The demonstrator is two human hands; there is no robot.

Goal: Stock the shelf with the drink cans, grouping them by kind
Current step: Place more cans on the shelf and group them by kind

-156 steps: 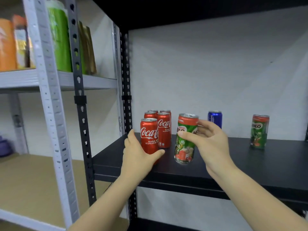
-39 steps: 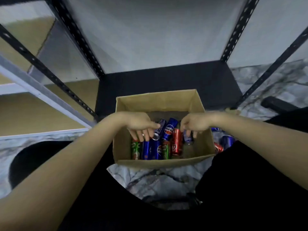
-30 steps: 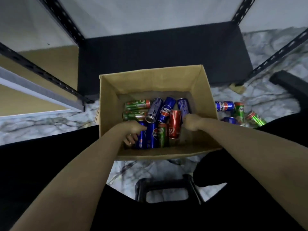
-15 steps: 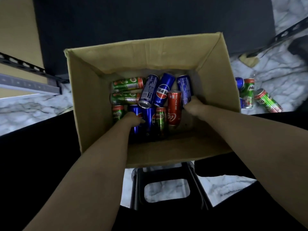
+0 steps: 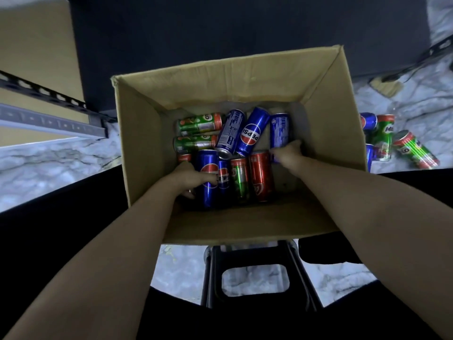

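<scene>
Inside the cardboard box [image 5: 328, 114], "PEPSI" reads along a blue can [image 5: 252, 133] lying near its far wall. Outside the box, just past its right wall, a green can [image 5: 384, 136] on the floor shows "MIL", the rest cut off.

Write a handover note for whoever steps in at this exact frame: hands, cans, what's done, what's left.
Left hand: down in the cardboard box, fingers on an upright blue Pepsi can; full grip unclear.
Right hand: in the box, closing on the rightmost blue can; grip unclear.
Cans: mixed blue, green and red ones lie and stand loose in the box; a few more lie on the marble floor right of it, including a green Milo can.
Done: not visible; shelf contents out of view.
Left: lift cans out, shelve by kind, collect the floor ones.
</scene>
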